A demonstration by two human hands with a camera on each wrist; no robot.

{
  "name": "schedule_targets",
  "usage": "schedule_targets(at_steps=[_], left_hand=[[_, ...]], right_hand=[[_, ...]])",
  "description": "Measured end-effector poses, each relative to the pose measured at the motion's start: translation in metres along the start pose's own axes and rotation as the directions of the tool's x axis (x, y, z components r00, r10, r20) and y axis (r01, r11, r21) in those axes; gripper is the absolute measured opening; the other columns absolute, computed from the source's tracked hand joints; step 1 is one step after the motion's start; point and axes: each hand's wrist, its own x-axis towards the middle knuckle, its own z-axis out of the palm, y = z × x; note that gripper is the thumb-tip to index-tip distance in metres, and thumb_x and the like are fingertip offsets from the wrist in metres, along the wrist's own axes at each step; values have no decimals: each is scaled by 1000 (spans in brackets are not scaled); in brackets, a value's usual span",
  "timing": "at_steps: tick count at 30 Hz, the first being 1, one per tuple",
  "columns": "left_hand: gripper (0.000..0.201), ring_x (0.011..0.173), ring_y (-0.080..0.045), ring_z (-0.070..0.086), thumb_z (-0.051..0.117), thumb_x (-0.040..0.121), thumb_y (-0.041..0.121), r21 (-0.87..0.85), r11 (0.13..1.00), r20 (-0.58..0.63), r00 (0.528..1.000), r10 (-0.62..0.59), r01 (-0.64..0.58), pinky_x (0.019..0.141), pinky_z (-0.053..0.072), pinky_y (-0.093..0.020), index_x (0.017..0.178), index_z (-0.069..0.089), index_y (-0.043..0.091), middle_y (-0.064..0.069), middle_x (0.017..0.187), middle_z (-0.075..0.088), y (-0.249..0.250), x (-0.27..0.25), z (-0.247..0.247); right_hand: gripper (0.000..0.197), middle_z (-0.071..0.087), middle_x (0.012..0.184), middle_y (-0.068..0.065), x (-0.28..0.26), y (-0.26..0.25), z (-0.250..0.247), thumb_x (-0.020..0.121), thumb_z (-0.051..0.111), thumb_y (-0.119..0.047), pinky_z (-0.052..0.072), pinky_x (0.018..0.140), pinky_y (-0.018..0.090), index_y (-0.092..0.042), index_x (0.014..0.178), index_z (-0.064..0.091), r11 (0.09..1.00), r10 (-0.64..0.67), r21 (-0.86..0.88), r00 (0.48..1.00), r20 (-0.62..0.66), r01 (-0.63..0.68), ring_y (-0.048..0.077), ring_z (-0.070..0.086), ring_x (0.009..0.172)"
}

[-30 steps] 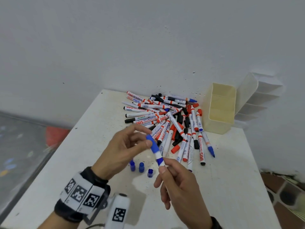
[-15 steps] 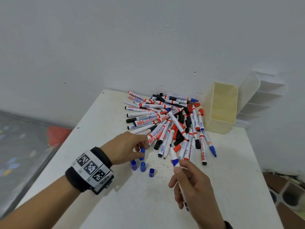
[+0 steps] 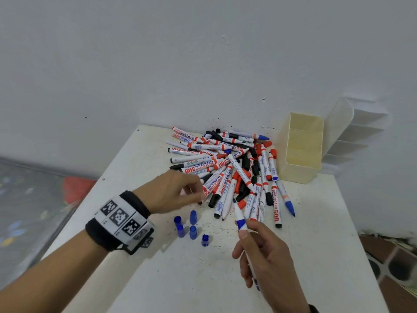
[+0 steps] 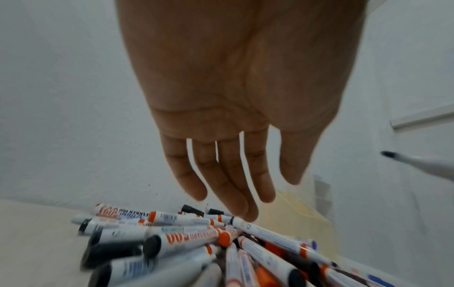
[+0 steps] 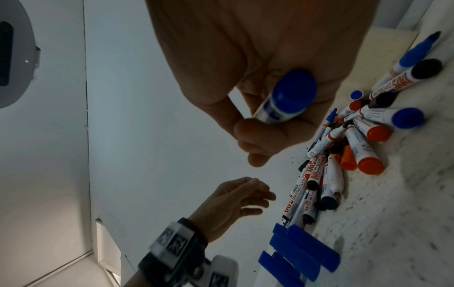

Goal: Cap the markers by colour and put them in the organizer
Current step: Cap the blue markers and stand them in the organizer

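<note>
Since half a second ago the left hand (image 3: 173, 192) has dropped the blue cap it was pinching and moved up to the near edge of the marker pile (image 3: 228, 170); five blue caps (image 3: 191, 227) now sit on the table (image 3: 158, 279) where there were three. Right hand barely moved.

Blue marker (image 3: 240, 219) is uncapped, pinched in the right hand (image 3: 266, 258) between thumb and fingers curled round the barrel, nib up and tilted toward the pile, blue butt end toward the wrist. Held like that probably so the nib stays free for a cap. Oddly, caps are being parked rather than fitted, so this looks like a sorting stage: blue caps grouped, most of them upright, just beside the hands for quick pickup.

Left hand is spread, fingers straight and slightly apart, holding nothing; fingertips (image 4: 245, 211) hover just over the nearest markers, likely fishing for the next blue cap or marker. Contact with the pile: cannot tell.

Pile is a loose heap of red, black and blue markers plus loose caps, in the table's far corner against the wall (image 3: 203, 64). Yellow organizer (image 3: 300, 168) stands just beside the pile on its right and looks empty; a white divided rack (image 3: 352, 136) sits behind it. Nothing filed yet, task early.
</note>
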Motion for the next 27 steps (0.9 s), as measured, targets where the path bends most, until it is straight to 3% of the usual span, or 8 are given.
schedule_targets(at_steps=[2,5,7,11,15,19,23,27], left_hand=[[23,75,-1,61,53,98,39,31,1000,-79,997,7,-5,66,44,-13,96,67,20,10,88,68,-1,22,-10],[21,78,-13,62,51,100,27,107,994,-160,987,-3,20,74,52,-30,102,68,15,0,93,71,-6,69,-21],[23,84,-15,60,48,100,19,175,983,-170,985,-21,51,80,52,-33,107,69,15,-3,102,69,-11,105,-23],[24,91,-21,58,48,101,20,274,957,-134,989,-54,90,82,50,-33,110,70,23,-1,103,53,-13,165,-19],[19,99,-24,55,58,97,25,365,927,-59,996,-66,83,85,51,-36,107,74,29,-4,111,51,-12,198,-10],[19,102,-26,53,62,94,31,502,865,36,998,-52,27,74,44,-33,110,72,34,-1,105,46,-8,213,4],[21,99,-28,55,65,91,28,562,827,88,994,-62,2,72,44,-33,111,71,25,-6,113,51,-3,217,3],[24,96,-29,58,62,93,28,623,782,116,991,-64,-23,79,50,-37,110,68,12,-11,114,53,4,219,-2]], right_hand=[[15,68,67,3,2,0,-1,96,52,-18,45,37,26,-29,104,57,1000,5,-1,1000,-7,-5,15,49,41],[14,68,67,3,4,-2,-2,96,52,-18,45,38,26,-28,103,58,1000,7,2,1000,-10,-6,14,49,41],[13,68,67,3,5,-3,-3,96,52,-17,44,37,25,-26,102,58,1000,3,9,1000,-16,-2,14,49,41],[13,68,69,5,8,-3,-7,97,51,-17,42,37,25,-25,103,58,1000,-9,12,1000,-28,9,15,49,41],[14,67,68,7,9,-1,-14,97,51,-16,41,36,25,-24,106,59,999,-2,49,998,-62,5,18,48,40],[16,67,67,6,13,3,-24,96,51,-16,42,35,25,-26,106,58,998,27,51,995,-94,-22,18,47,39],[16,66,65,7,15,7,-30,96,52,-13,40,34,24,-24,105,59,996,49,75,992,-114,-41,18,46,38],[17,67,66,7,17,10,-27,96,52,-14,41,34,24,-26,105,58,995,70,80,993,-97,-63,17,47,37]])
